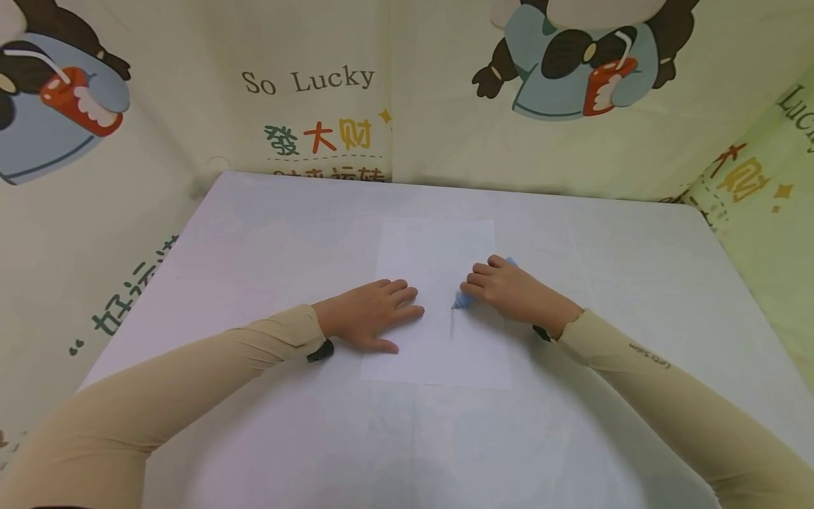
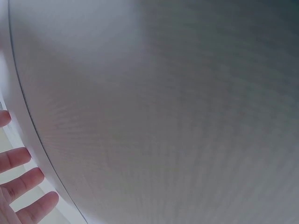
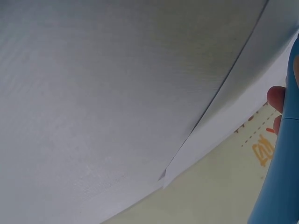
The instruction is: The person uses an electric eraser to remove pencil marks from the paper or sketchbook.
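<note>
A sheet of white paper (image 1: 437, 247) lies on the white table. My left hand (image 1: 372, 314) rests on the sheet's left side, fingers spread and thumb out; its fingertips (image 2: 39, 205) show at the lower left of the left wrist view. Over the right side of the paper, my right hand (image 1: 511, 291) grips a thick blue pen (image 1: 466, 300), its tip pointing down and left at the sheet. A faint short grey line (image 1: 452, 325) runs toward me from the tip. The right wrist view shows the smooth blue barrel (image 3: 275, 177), with fingers partly hidden behind it.
The white tabletop (image 1: 286, 233) extends around the paper, its far edge meeting a printed cloth backdrop (image 1: 439, 113) with cartoon figures and lettering. Dark wrist cameras (image 1: 321, 351) sit under both sleeve cuffs.
</note>
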`<action>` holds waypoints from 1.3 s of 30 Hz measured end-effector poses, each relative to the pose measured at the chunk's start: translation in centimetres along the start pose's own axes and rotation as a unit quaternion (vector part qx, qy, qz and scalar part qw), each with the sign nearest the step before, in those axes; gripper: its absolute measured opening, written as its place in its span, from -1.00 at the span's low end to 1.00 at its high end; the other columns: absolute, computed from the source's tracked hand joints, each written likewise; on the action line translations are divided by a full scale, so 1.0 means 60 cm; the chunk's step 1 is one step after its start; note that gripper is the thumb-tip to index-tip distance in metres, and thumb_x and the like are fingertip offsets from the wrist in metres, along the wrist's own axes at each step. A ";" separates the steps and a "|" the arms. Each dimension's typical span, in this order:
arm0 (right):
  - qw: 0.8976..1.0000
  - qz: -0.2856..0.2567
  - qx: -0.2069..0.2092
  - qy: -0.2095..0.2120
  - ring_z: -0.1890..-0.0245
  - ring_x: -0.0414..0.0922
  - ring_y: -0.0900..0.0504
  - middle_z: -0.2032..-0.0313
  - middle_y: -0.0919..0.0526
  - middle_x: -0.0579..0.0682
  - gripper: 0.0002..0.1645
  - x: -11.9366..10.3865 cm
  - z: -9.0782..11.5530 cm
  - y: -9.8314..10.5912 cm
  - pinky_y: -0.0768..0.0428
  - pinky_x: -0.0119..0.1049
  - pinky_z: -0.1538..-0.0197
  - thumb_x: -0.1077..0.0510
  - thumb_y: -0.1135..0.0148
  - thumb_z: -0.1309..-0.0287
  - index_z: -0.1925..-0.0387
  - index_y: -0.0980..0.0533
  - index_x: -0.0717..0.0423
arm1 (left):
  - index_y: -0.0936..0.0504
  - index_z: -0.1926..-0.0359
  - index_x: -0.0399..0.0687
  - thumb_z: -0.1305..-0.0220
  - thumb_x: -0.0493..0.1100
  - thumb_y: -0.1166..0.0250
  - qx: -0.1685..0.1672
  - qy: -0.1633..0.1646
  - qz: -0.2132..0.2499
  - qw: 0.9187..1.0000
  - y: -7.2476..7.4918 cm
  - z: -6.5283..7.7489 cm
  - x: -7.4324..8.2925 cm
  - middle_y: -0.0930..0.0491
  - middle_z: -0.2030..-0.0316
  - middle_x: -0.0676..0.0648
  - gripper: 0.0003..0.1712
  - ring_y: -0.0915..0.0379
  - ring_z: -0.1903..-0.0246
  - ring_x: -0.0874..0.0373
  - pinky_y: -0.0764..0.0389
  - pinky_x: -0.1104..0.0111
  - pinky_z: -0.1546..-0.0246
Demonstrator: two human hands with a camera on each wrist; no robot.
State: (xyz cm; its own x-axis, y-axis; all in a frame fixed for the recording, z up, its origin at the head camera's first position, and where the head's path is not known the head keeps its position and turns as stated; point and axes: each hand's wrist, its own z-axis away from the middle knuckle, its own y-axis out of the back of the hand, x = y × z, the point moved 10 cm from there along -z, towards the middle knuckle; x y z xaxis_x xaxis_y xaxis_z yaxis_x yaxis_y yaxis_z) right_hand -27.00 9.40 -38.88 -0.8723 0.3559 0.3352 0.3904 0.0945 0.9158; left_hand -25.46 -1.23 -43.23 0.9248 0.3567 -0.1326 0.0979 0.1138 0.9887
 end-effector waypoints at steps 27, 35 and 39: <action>1.000 -0.006 -0.021 -0.006 0.28 -0.12 -0.47 0.35 -0.61 -0.08 -0.72 0.002 -0.003 0.000 -0.32 -0.28 0.23 0.35 -0.34 0.04 0.23 -0.55 0.10 | -0.26 -0.25 0.01 -0.16 0.39 -0.05 -0.014 0.003 0.009 1.000 0.000 0.002 -0.002 -0.35 -0.11 -0.11 -0.21 -0.27 -0.10 -0.01 -0.39 0.19 -0.10; 1.000 0.001 -0.029 0.001 0.27 -0.12 -0.47 0.33 -0.62 -0.08 -0.67 -0.001 -0.004 -0.002 -0.33 -0.28 0.24 0.37 -0.36 0.08 0.20 -0.55 0.11 | -0.27 -0.25 0.00 -0.17 0.39 -0.04 -0.011 0.000 0.013 1.000 0.003 0.003 -0.001 -0.35 -0.12 -0.11 -0.21 -0.27 -0.10 -0.01 -0.38 0.19 -0.11; 1.000 -0.001 -0.021 0.002 0.27 -0.11 -0.48 0.33 -0.62 -0.08 -0.67 0.000 -0.004 0.000 -0.32 -0.27 0.24 0.37 -0.36 0.09 0.21 -0.54 0.12 | -0.26 -0.28 0.02 -0.18 0.39 -0.04 -0.022 0.005 0.016 1.000 0.001 0.004 -0.003 -0.34 -0.16 -0.12 -0.20 -0.26 -0.15 -0.03 -0.36 0.17 -0.15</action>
State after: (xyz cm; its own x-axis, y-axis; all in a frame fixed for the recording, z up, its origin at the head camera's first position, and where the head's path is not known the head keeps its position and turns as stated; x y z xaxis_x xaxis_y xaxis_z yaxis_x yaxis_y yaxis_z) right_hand -27.08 9.15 -38.84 -0.8738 0.3528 0.3346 0.3764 0.0552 0.9248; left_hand -25.53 -1.53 -43.15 0.9230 0.3708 -0.1029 0.0524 0.1438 0.9882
